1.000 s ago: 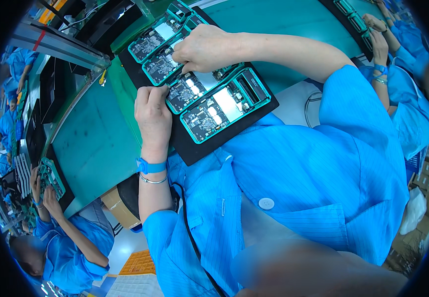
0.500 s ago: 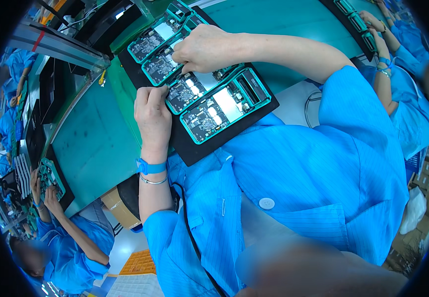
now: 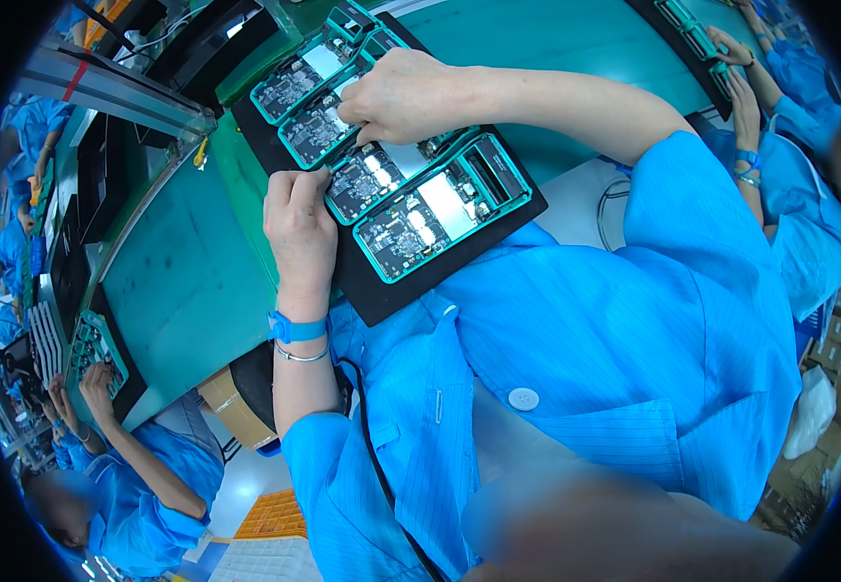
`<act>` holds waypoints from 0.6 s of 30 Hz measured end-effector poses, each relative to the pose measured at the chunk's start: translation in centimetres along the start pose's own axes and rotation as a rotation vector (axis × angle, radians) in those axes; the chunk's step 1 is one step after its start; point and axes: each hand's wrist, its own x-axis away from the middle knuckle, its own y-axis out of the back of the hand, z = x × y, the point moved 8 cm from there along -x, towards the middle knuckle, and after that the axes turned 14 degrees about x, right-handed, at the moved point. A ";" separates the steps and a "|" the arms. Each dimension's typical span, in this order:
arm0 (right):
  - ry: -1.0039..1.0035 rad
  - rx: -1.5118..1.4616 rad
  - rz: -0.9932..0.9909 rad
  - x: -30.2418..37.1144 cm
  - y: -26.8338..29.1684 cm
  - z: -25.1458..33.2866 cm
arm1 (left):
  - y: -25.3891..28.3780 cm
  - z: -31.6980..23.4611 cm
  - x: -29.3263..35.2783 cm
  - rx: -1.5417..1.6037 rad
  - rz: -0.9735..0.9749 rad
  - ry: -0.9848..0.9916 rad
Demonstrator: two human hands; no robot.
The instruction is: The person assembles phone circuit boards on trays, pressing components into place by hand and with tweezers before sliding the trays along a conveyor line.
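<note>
Several teal device frames with circuit boards in them lie in a row on a black mat (image 3: 381, 300). My left hand (image 3: 300, 221) is closed at the left end of the third frame (image 3: 367, 182), its fingertips gripping that edge. My right hand (image 3: 403, 97) reaches across from the right, fingers curled down over the second frame (image 3: 316, 131). What its fingertips pinch, if anything, is hidden beneath the hand. Nearest me lies another frame (image 3: 409, 236), showing its board and a silvery white plate. The farthest frame (image 3: 289, 87) rests beyond my right hand.
A green work surface (image 3: 183, 281) runs under the mat. A metal rail (image 3: 129, 87) crosses at the upper left. Co-workers' hands handle similar frames (image 3: 95, 349) at the left and green frames (image 3: 689, 34) at the upper right. A black cord (image 3: 372, 436) hangs by my left arm.
My hands and the frames stay in place. At the left, a co-worker's hand has drawn back from their frames; at the right, another co-worker's hands have shifted.
</note>
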 end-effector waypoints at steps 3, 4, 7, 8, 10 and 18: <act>-0.002 0.006 -0.003 0.1 0.1 0.0 | 0.0 0.0 -0.1 -0.002 0.002 -0.002; -0.001 0.002 -0.001 0.0 0.1 0.0 | 0.0 0.0 -0.1 -0.001 0.004 -0.002; -0.002 -0.003 -0.001 0.0 0.1 -0.1 | 0.0 0.0 -0.1 0.001 0.007 0.001; -0.004 -0.003 -0.003 0.0 0.0 -0.1 | 0.0 0.1 -0.1 0.001 0.007 0.001; -0.002 -0.001 -0.004 0.0 0.0 0.0 | 0.0 0.2 0.0 -0.002 0.006 -0.001; -0.012 0.004 0.002 0.1 -0.1 0.1 | 0.0 0.1 0.1 0.005 0.005 -0.006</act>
